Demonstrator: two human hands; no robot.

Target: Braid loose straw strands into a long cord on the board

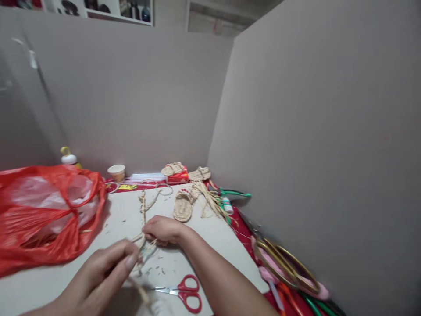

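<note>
Thumb pressed to curled fingers on my left hand (110, 273), with pale strands of the straw cord (142, 208) seemingly pinched there; fingers closed on my right hand (163, 229) too, bunched at the cord just ahead of the left; no real gap in either grip that I can see, but the exact contact under my fingers is hidden. Cord lies on the white board (226, 252), knotted far end pointing away from me, a thin side branch off it; a loose end trails below my left hand, blurred. Should handle very light; dry, a bit springy, bendable, not slippery; single strands probably fray or snap if yanked, the twisted part likely tougher; best hold, I'd judge, is a thumb-and-finger pinch on the twisted length near where strands part, keeping strands flat, not crushed. Red-handled scissors (189, 293) lie near my right forearm, blades toward the left hand; woven straw sole (183, 207) sits beyond the right hand, loose straw bundle (210, 198) beside it; red plastic bag (54, 228) off left; small scraps (161, 271) between.
</note>
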